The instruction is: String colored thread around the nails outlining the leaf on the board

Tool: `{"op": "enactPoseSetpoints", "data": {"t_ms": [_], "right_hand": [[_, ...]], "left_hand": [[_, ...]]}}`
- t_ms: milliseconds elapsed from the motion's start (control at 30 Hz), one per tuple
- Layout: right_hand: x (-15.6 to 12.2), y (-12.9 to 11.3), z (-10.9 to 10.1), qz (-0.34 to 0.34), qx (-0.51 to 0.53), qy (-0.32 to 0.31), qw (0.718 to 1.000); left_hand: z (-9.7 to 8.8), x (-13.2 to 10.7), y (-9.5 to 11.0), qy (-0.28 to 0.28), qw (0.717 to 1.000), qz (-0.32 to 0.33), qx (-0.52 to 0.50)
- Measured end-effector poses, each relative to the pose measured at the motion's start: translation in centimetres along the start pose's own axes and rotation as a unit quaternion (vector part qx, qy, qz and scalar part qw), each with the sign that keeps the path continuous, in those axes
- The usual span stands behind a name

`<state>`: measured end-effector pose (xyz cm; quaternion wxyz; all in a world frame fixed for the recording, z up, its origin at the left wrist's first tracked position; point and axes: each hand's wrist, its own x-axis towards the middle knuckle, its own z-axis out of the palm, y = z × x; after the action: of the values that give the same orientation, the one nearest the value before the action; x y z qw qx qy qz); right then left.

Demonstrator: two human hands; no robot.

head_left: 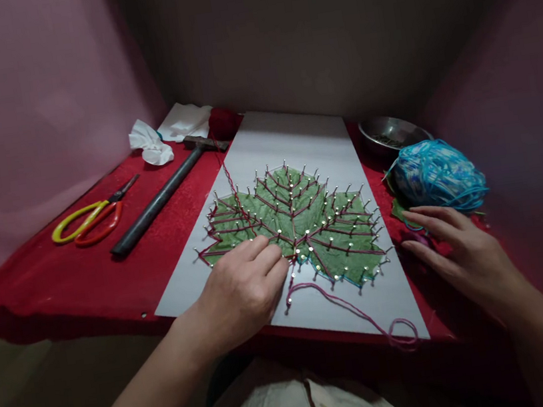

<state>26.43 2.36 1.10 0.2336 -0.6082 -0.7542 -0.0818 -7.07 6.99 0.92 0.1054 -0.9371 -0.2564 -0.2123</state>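
A green leaf lies on a white board, ringed and crossed by several upright nails with dark red thread strung between them. Curled fingers of my left hand rest over the leaf's lower left part; what they hold is hidden. A red yarn strand runs down from the back to beside this hand. Blue thread edges the leaf's lower right. Loose pinkish-purple yarn trails across the board's front. My right hand is open, thumb and fingers apart, beside a small purple bundle right of the board.
A blue yarn ball sits at the right, before a metal bowl. On the red tablecloth at left lie scissors and a hammer. Crumpled white tissue and a red yarn ball are at the back.
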Motion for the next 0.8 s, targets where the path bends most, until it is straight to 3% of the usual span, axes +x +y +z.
{"op": "enactPoseSetpoints", "data": {"t_ms": [233, 500, 633, 800], "right_hand": [[0.2, -1.6, -1.2, -0.034, -0.079, 0.034, 0.996], [1.9, -5.9, -1.2, -0.076, 0.076, -0.004, 0.994], [3.7, -7.7, -0.4, -0.135, 0.137, -0.024, 0.981], [5.8, -10.1, 1.0, -0.160, 0.183, -0.070, 0.967]], "left_hand": [[-0.1, -0.1, 0.1, -0.001, 1.000, 0.007, -0.009], [-0.3, 0.0, 0.0, -0.009, 1.000, 0.017, -0.013], [-0.2, 0.1, 0.1, -0.002, 1.000, 0.020, -0.006], [-0.3, 0.1, 0.2, -0.001, 1.000, 0.018, -0.005]]}}
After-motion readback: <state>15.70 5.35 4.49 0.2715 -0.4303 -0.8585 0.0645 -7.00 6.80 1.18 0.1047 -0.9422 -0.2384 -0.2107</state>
